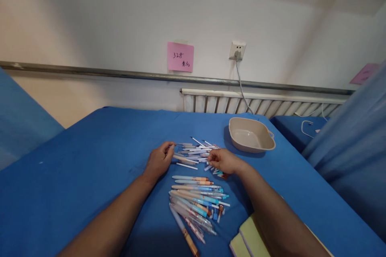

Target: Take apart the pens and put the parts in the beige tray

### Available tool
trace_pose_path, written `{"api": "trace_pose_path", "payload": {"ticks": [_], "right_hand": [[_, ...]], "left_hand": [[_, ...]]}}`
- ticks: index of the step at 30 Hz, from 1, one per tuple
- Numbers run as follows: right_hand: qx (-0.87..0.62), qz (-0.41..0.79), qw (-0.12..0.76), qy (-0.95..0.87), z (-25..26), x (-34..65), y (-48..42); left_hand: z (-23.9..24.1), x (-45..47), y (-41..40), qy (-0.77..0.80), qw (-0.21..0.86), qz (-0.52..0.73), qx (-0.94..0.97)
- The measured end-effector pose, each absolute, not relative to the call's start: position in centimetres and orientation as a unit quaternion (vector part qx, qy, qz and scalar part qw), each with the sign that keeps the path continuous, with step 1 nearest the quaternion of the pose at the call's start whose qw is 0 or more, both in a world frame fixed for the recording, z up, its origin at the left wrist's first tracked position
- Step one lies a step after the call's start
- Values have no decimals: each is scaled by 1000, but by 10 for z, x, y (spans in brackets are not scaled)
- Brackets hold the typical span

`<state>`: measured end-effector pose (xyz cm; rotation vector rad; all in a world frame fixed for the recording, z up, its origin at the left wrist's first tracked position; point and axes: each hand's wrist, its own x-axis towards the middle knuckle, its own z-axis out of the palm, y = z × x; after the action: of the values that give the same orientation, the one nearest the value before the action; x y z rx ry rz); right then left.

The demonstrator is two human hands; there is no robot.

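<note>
Two heaps of pen parts lie on the blue table [90, 160]. The far heap [194, 151] is thin white refills and small pieces; the near heap [194, 200] is several assembled pens in blue, orange and clear plastic. My left hand [159, 160] rests palm down at the left edge of the far heap, fingers curled onto a refill end. My right hand [221, 160] sits at the heap's right edge, fingertips pinched together on small pieces I cannot make out.
An empty beige tray [251, 134] stands at the back right of the table. Yellow pads [250, 241] lie at the near edge under my right forearm. Behind are a radiator [259, 104], a wall socket with cable [237, 51] and a pink note [180, 57].
</note>
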<state>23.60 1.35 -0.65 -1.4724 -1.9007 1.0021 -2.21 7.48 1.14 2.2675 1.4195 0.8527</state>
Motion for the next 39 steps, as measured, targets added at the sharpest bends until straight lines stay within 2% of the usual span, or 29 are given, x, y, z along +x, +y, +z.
{"api": "trace_pose_path", "payload": {"ticks": [11,18,21,24,26,29,35,39], "right_hand": [[-567,263,205,-753,6,242,9],[-565,183,212,-776,4,223,9],[-570,151,197,-784,5,221,8],[-559,135,206,-792,9,219,5],[-542,155,209,-799,12,214,1],[-507,211,169,-818,16,204,-5],[-484,146,114,-855,19,190,-12],[-503,193,166,-826,11,200,-6]], "left_hand": [[17,-34,80,521,70,457,718],[16,-42,91,564,97,507,644],[11,-34,89,549,158,492,657],[4,-22,80,505,221,424,718],[0,-15,74,463,223,354,781],[-3,-10,69,392,180,294,853],[1,-12,68,381,150,321,854],[6,-11,64,383,193,332,840]]}}
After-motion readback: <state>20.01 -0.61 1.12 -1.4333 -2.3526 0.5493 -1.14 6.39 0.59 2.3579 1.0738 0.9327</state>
